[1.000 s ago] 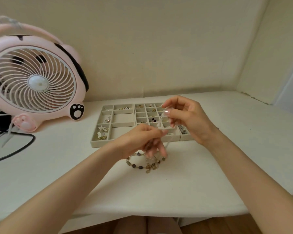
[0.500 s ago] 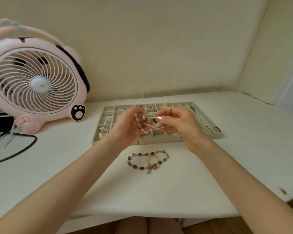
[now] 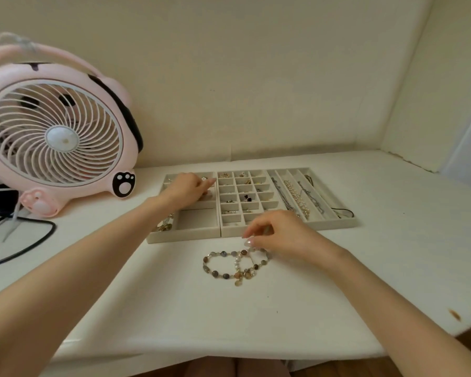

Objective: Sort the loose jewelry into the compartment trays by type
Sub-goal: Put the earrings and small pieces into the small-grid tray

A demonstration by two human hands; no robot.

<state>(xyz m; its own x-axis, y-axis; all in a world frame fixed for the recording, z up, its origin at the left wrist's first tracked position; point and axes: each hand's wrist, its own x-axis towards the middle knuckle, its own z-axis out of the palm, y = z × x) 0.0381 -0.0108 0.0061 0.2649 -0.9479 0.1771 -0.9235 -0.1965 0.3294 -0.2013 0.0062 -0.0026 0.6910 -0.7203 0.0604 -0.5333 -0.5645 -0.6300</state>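
Note:
Two beaded bracelets lie overlapping on the white table: a larger stone-bead bracelet (image 3: 218,263) and a smaller pearl-and-stone bracelet (image 3: 253,261). My right hand (image 3: 283,235) hovers at the smaller bracelet's far edge, fingers curved and slightly apart, the fingertips just above the beads. My left hand (image 3: 184,190) reaches into the upper compartments of the left tray (image 3: 199,235), fingers curled downward; whatever is under them is hidden. The middle grid tray (image 3: 230,221) holds small earrings and rings. The right slotted tray (image 3: 335,224) holds necklaces and chains.
A pink fan (image 3: 57,137) stands at the back left, with a black cable (image 3: 25,248) looping on the table beside it. Walls close the back and the right side. The table's front edge runs near my arms.
My hands, which met over the trays with a small piece between them, have parted. The left went back into the left tray; the right came down to the bracelets.

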